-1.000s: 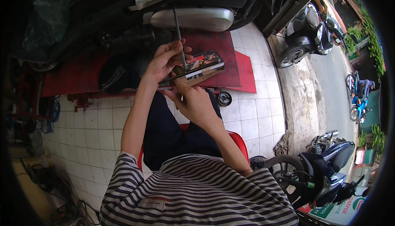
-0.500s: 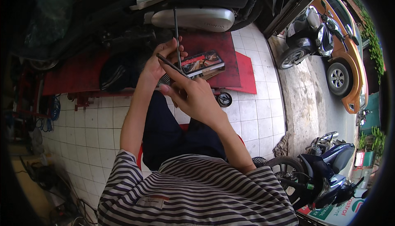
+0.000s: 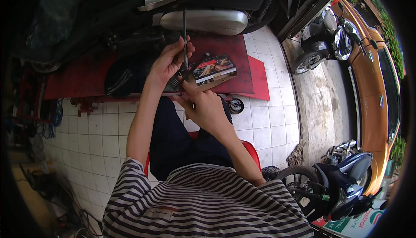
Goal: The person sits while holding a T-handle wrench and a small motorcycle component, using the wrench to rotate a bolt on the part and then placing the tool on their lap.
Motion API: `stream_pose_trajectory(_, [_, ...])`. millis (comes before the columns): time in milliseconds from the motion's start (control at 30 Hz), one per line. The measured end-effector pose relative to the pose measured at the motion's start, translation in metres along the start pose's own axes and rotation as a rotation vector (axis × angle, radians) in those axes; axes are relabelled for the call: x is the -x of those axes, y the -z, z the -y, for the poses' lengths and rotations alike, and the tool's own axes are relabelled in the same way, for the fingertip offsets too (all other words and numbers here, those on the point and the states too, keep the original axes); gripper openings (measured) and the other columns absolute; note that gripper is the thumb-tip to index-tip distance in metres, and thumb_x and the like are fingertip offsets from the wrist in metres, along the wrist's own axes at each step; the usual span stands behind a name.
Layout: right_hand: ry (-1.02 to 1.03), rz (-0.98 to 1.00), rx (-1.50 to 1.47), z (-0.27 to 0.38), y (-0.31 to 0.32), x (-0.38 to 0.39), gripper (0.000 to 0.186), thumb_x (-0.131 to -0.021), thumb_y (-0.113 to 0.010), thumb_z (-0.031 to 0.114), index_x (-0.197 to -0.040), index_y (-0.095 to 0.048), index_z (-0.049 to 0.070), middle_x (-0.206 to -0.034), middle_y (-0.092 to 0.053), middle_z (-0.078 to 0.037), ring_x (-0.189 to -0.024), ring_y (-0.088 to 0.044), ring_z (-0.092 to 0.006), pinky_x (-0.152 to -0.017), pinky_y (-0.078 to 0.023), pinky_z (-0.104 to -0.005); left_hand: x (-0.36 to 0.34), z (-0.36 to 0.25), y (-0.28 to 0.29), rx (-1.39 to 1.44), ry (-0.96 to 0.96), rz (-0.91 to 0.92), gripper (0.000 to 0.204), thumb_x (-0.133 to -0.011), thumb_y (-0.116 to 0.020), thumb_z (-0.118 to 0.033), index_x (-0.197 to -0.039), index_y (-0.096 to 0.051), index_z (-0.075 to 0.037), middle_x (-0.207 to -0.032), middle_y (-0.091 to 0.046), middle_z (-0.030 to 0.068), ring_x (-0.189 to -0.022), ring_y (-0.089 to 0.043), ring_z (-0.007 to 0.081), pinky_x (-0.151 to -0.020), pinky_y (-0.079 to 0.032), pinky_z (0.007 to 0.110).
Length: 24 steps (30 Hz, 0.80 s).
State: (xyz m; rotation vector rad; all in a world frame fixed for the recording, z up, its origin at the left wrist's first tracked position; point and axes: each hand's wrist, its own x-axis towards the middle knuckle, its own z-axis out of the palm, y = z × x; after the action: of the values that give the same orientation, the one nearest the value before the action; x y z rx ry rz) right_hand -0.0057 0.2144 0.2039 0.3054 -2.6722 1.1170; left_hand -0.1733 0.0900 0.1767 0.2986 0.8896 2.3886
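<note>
My left hand (image 3: 167,64) is closed loosely round the long shaft of a T-handle wrench (image 3: 185,25). The shaft's far end reaches the motorbike near its silver cover (image 3: 212,22); what it meets there is too dark to make out. The wrench's crossbar, at the near end, lies slanted, far tip to the right. My right hand (image 3: 210,110) is just nearer than the crossbar. Its index finger touches the bar's near end, the thumb stands apart, and the other fingers are curled, gripping nothing.
The motorbike stands over a red platform (image 3: 238,79). A printed box (image 3: 216,68) lies on it, right of the wrench. Beside my knee, a small round dark dish (image 3: 236,105) sits on the white floor tiles (image 3: 277,121). Parked scooters (image 3: 323,40) and an orange car (image 3: 372,95) are outside.
The wrench's crossbar has turned, its slant now reversed. My right hand has dropped slightly nearer me. The left hand stays on the shaft. Outside, the orange car has moved nearer along the road.
</note>
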Motion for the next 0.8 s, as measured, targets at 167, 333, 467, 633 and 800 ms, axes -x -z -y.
stream_pose_trajectory(167, [0.057, 0.031, -0.095, 0.010, 0.014, -0.017, 0.036, -0.092, -0.067, 0.026, -0.122, -0.062, 0.009, -0.063, -0.066, -0.011, -0.060, -0.067, -0.0323, -0.059, -0.052, -0.0403, -0.010, 0.001, 0.009, -0.032, 0.005, -0.004, 0.034, -0.095, -0.067, -0.027, -0.114, -0.059, 0.000, -0.097, -0.069, 0.0105, -0.086, -0.071, 0.0163, -0.074, -0.063, 0.023])
stream_pose_trajectory(333, [-0.044, 0.011, -0.221, 0.028, 0.032, -0.005, 0.053, -0.093, -0.068, 0.023, -0.141, -0.051, 0.006, -0.059, -0.066, -0.008, -0.051, -0.066, -0.0201, -0.054, -0.049, -0.0312, -0.011, 0.007, -0.001, -0.070, -0.030, -0.028, 0.032, -0.095, -0.066, -0.025, -0.114, -0.059, -0.001, -0.098, -0.069, 0.0107, -0.086, -0.071, 0.0170, -0.076, -0.063, 0.025])
stream_pose_trajectory(467, [-0.057, -0.119, -0.105, 0.023, 0.034, -0.001, 0.068, -0.092, -0.069, 0.023, -0.151, -0.039, 0.011, -0.058, -0.065, -0.006, -0.048, -0.063, -0.0186, -0.051, -0.046, -0.0294, -0.016, 0.011, 0.007, 0.009, 0.006, 0.056, 0.030, -0.096, -0.064, -0.024, -0.114, -0.059, 0.000, -0.099, -0.068, 0.0108, -0.087, -0.071, 0.0173, -0.078, -0.062, 0.025])
stream_pose_trajectory(633, [-0.052, -0.265, 0.334, -0.002, 0.040, -0.002, 0.060, -0.088, -0.074, 0.025, -0.144, -0.053, 0.021, -0.053, -0.061, -0.005, -0.040, -0.054, -0.0161, -0.045, -0.039, -0.0289, -0.010, 0.008, 0.013, 0.072, 0.034, 0.078, 0.031, -0.097, -0.064, -0.024, -0.114, -0.058, 0.001, -0.101, -0.068, 0.0120, -0.087, -0.071, 0.0166, -0.077, -0.063, 0.024])
stream_pose_trajectory(800, [0.027, -0.407, 0.274, -0.039, 0.030, -0.007, 0.025, -0.083, -0.076, 0.026, -0.108, -0.077, 0.024, -0.049, -0.057, -0.003, -0.041, -0.054, -0.0183, -0.044, -0.040, -0.0307, -0.012, 0.008, 0.018, 0.121, 0.054, 0.050, 0.032, -0.098, -0.061, -0.021, -0.117, -0.057, 0.004, -0.104, -0.066, 0.0117, -0.085, -0.071, 0.0169, -0.074, -0.064, 0.022])
